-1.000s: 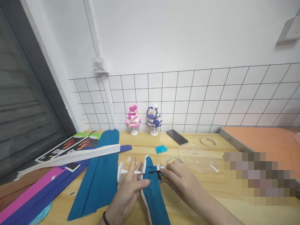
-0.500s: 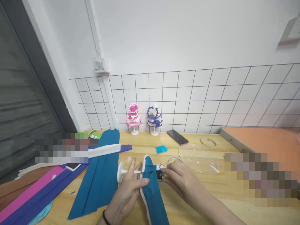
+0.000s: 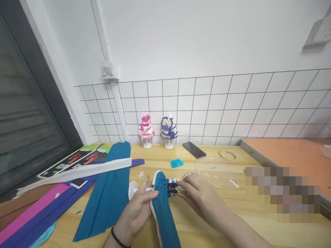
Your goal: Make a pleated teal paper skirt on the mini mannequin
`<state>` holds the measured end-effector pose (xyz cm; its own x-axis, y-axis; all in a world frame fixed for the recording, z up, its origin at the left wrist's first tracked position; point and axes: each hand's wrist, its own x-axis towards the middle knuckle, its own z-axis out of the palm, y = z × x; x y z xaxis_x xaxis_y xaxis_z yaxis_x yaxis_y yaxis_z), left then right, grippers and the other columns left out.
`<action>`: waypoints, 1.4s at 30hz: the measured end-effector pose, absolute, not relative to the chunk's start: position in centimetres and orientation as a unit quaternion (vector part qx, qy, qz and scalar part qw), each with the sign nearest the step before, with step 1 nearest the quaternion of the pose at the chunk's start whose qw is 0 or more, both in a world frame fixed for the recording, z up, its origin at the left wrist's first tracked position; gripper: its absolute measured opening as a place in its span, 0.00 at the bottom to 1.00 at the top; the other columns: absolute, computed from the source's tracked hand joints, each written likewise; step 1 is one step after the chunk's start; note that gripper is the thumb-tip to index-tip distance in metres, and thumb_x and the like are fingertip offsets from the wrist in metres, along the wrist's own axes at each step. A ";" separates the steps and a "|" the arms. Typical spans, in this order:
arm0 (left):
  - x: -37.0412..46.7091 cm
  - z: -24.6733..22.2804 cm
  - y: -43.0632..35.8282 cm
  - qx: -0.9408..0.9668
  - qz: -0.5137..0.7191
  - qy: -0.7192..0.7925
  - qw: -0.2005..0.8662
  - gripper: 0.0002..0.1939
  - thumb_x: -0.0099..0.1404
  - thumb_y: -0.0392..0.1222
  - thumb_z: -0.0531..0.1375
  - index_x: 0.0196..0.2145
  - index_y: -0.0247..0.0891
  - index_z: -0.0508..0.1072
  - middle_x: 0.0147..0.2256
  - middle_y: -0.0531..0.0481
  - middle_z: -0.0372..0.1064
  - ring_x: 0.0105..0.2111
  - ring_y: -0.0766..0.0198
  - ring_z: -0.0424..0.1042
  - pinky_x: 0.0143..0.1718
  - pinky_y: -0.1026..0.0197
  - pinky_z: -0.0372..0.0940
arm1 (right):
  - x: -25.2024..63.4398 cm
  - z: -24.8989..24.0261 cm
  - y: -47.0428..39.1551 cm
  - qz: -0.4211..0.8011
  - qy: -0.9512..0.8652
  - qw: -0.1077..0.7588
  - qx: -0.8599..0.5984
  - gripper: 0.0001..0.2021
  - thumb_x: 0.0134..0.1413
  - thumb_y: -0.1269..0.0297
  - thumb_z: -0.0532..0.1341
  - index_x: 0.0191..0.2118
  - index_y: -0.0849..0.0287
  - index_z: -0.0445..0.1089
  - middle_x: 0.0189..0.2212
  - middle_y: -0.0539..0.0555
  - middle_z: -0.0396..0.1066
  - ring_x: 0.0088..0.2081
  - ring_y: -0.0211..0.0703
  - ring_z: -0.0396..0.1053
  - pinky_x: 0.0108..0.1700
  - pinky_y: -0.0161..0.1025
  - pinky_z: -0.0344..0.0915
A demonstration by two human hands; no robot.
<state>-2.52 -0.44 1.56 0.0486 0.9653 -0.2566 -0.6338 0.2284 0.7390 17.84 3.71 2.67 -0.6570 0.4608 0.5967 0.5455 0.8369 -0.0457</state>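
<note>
My left hand (image 3: 141, 203) pinches the white stem of a small stand whose round white base (image 3: 132, 190) points left. Its thumb also presses the near end of a white-edged teal crepe paper strip (image 3: 165, 213), which is gathered around the stem and hangs toward me. In my right hand (image 3: 199, 191) is a small patterned tool (image 3: 172, 186) in black, white and blue; its exact kind is hidden by the fingers. The tool's left end meets the gathered paper.
Two small paper trees, one pink (image 3: 146, 129) and one blue (image 3: 169, 129), stand at the wall. A phone (image 3: 194, 150), teal pleated piece (image 3: 177, 163), clear disc (image 3: 216, 172) and ring (image 3: 227, 155) lie beyond my hands. Crepe sheets (image 3: 108, 193) spread left; an orange-topped surface (image 3: 289, 155) is right.
The paper and stand have shifted slightly left, partly with the camera. More of the patterned tool shows between my right fingers and the paper. Both hands keep their hold.
</note>
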 end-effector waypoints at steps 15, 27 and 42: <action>-2.5 1.2 -0.2 0.263 0.548 0.293 0.738 0.34 0.59 0.27 0.53 0.60 0.41 0.47 0.40 0.44 0.72 0.38 0.60 0.72 0.43 0.56 0.61 | 17.8 3.6 3.2 -0.139 -0.891 0.296 -0.317 0.08 0.58 0.70 0.52 0.41 0.58 0.67 0.27 0.53 0.65 0.30 0.42 0.58 0.32 0.39 0.53; -1.7 1.9 -0.9 0.272 0.553 0.334 0.713 0.46 0.57 0.24 0.55 0.61 0.40 0.27 0.42 0.42 0.73 0.43 0.55 0.71 0.48 0.51 0.57 | 17.5 3.2 3.2 -0.092 -0.901 0.314 -0.286 0.09 0.59 0.68 0.53 0.42 0.59 0.67 0.27 0.53 0.66 0.31 0.42 0.59 0.32 0.39 0.55; -1.4 3.0 -1.4 0.236 0.569 0.367 0.697 0.51 0.52 0.21 0.59 0.62 0.39 0.31 0.48 0.37 0.67 0.47 0.51 0.68 0.48 0.51 0.59 | 17.3 2.7 3.2 -0.089 -0.909 0.319 -0.251 0.09 0.59 0.70 0.52 0.42 0.60 0.67 0.27 0.54 0.68 0.29 0.41 0.61 0.30 0.39 0.56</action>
